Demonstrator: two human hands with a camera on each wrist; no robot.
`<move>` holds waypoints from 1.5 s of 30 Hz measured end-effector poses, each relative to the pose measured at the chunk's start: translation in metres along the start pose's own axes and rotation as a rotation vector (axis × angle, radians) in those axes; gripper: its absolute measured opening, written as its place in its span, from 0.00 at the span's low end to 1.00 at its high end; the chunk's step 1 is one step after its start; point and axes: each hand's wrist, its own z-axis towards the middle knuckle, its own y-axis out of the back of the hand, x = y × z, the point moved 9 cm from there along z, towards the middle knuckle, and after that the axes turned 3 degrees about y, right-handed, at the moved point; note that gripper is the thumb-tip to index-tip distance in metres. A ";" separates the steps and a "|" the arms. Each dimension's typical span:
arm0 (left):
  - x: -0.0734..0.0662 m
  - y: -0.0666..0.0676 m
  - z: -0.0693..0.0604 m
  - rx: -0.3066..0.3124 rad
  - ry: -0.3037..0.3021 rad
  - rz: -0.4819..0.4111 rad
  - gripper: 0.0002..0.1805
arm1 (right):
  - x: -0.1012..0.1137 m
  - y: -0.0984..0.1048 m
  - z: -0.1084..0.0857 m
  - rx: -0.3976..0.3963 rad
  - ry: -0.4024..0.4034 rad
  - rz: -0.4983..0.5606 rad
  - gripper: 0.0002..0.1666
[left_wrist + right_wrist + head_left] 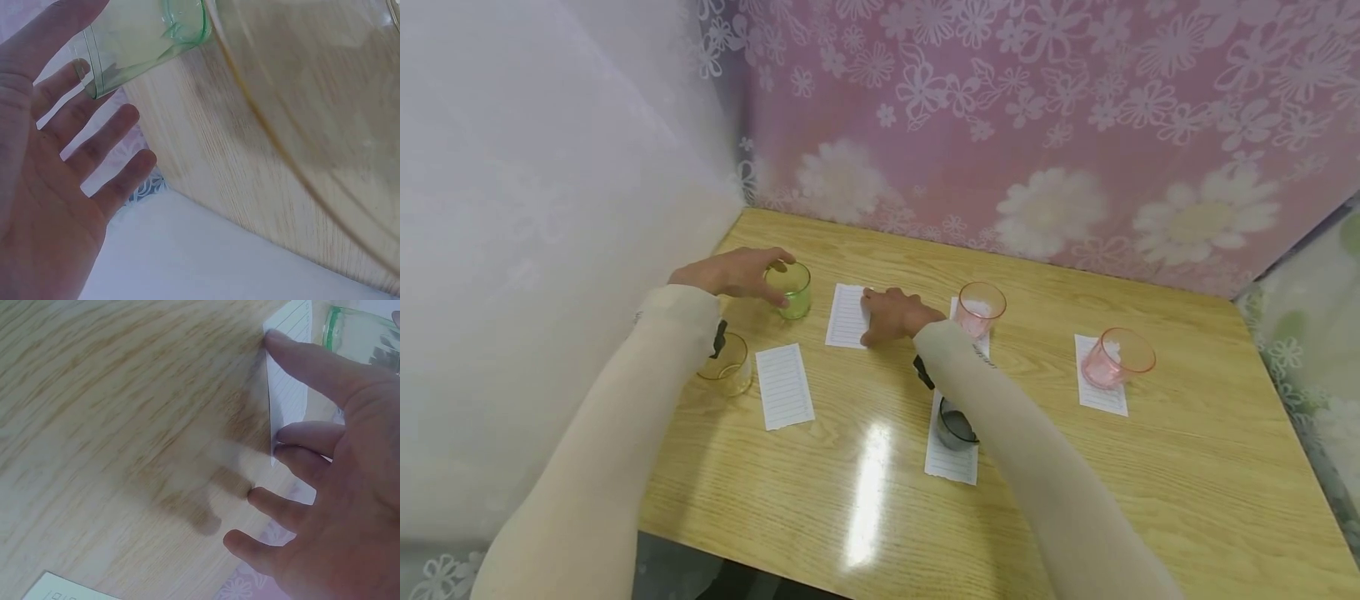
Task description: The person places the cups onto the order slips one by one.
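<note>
My left hand is at a green glass near the table's left side, thumb on the near side and fingers at the far rim. In the left wrist view the thumb and index finger span the green glass; the other fingers are spread free. My right hand lies over the right edge of a lined paper slip. In the right wrist view its thumb and index fingertips touch the edge of that slip, with nothing visibly pinched.
A yellow glass stands under the left wrist, beside another lined slip. A dark grey glass and a pink glass stand on slips near the right forearm. Farther right, another pink glass holds white contents.
</note>
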 end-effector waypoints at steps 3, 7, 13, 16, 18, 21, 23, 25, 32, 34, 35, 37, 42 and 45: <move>-0.005 0.001 0.003 -0.009 -0.030 -0.003 0.45 | 0.000 0.000 -0.003 0.001 -0.001 0.007 0.53; -0.015 0.004 0.007 -0.020 -0.059 -0.001 0.45 | -0.001 0.001 -0.006 -0.001 -0.007 0.022 0.53; -0.029 0.004 0.011 -0.015 -0.076 0.023 0.45 | -0.003 0.002 -0.007 -0.017 -0.004 0.010 0.53; -0.038 0.005 0.013 -0.019 -0.091 0.030 0.45 | -0.004 0.003 -0.006 -0.022 -0.007 0.000 0.53; -0.044 0.005 0.015 -0.020 -0.105 0.031 0.45 | -0.006 0.002 -0.005 -0.014 -0.019 -0.002 0.54; -0.052 0.003 0.021 -0.015 -0.117 0.034 0.46 | -0.007 0.002 -0.004 -0.005 -0.025 0.000 0.54; -0.057 0.002 0.026 -0.014 -0.122 0.031 0.47 | -0.008 0.001 -0.004 -0.003 -0.027 0.000 0.54; -0.061 0.000 0.029 -0.016 -0.129 0.025 0.47 | -0.007 0.001 -0.005 -0.008 -0.023 0.000 0.54; -0.075 -0.007 0.035 0.000 -0.158 0.013 0.45 | -0.007 0.000 -0.006 -0.004 -0.037 -0.021 0.51; -0.077 -0.009 0.037 0.005 -0.155 0.013 0.45 | -0.007 0.000 -0.006 -0.006 -0.037 -0.027 0.52; -0.078 -0.010 0.038 0.005 -0.154 0.015 0.45 | -0.007 0.000 -0.006 -0.009 -0.037 -0.028 0.52; -0.081 -0.012 0.039 0.011 -0.157 0.018 0.46 | -0.006 0.000 -0.006 -0.019 -0.038 -0.024 0.53; -0.085 -0.017 0.043 0.026 -0.155 0.025 0.46 | -0.007 0.000 -0.007 -0.038 -0.034 0.009 0.54; -0.087 -0.018 0.043 0.027 -0.149 0.030 0.47 | -0.007 0.000 -0.007 -0.041 -0.029 0.016 0.52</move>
